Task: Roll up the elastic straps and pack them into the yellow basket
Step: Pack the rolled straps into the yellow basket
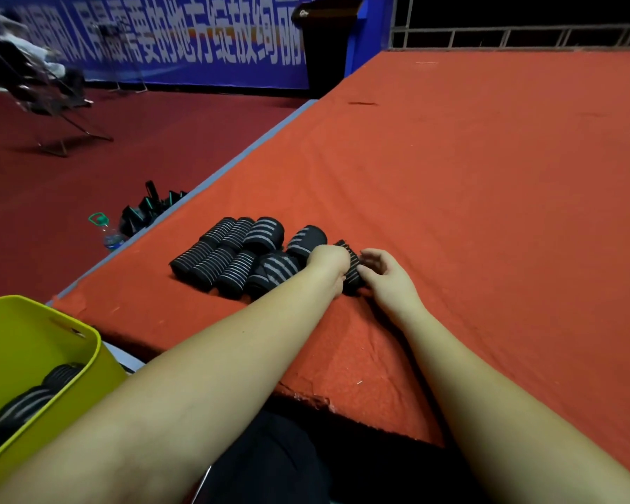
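At the near left, the yellow basket [33,361], smooth plastic with rounded corners and a slot handle, holds at least three rolled black straps [33,394] with grey stripes; more may be hidden. Both bare forearms reach forward over the table [488,212], which is covered in rough orange-red cloth, wrinkled and frayed at the near edge. The left hand [326,261] and the right hand [388,278] meet on one black ribbed strap roll [351,269]: the left fingers curl round its left side, and the right fingers [370,256] bend against its right side with the thumb below, so the roll sits clamped between the two hands. Just to the left lies a tight cluster of about eight rolled straps [233,252], stubby cylinders of stretchy knit. Beyond the table's left edge, on the dark red floor, stand a clear water bottle [108,232] and a black bag [146,209]. Far back are a black bin [324,41] and a blue banner [182,38].
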The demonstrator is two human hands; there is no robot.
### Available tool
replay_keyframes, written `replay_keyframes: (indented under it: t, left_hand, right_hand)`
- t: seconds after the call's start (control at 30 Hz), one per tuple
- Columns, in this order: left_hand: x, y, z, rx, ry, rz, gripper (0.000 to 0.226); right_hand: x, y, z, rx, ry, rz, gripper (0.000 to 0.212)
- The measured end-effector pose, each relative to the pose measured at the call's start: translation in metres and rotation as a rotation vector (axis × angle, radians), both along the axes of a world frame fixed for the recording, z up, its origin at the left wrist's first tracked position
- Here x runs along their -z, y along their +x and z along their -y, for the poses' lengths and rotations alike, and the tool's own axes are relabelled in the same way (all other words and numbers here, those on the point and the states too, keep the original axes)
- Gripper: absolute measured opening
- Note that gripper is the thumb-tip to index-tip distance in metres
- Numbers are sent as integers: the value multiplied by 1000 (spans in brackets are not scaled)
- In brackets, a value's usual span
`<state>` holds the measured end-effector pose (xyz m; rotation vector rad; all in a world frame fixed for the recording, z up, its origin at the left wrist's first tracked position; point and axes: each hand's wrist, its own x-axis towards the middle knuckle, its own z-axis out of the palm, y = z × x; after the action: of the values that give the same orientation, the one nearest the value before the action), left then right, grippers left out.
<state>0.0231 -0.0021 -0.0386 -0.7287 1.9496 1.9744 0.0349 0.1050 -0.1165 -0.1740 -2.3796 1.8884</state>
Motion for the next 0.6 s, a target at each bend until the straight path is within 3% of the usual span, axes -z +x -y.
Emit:
replay_keyframes:
  t: [0.2, 0.37, 0.6]
  left_hand:
    - [-7, 28, 14, 89, 152, -57, 4]
    - [-18, 41, 48, 104, 142, -200, 5]
    - [-49, 80, 144, 73, 112, -355, 13]
  right_hand:
    - [-13, 28, 3, -34, -183, 8, 28]
    - [-44, 45, 23, -114, -70, -113, 32]
    - [-95, 51, 93, -431, 67, -86, 30]
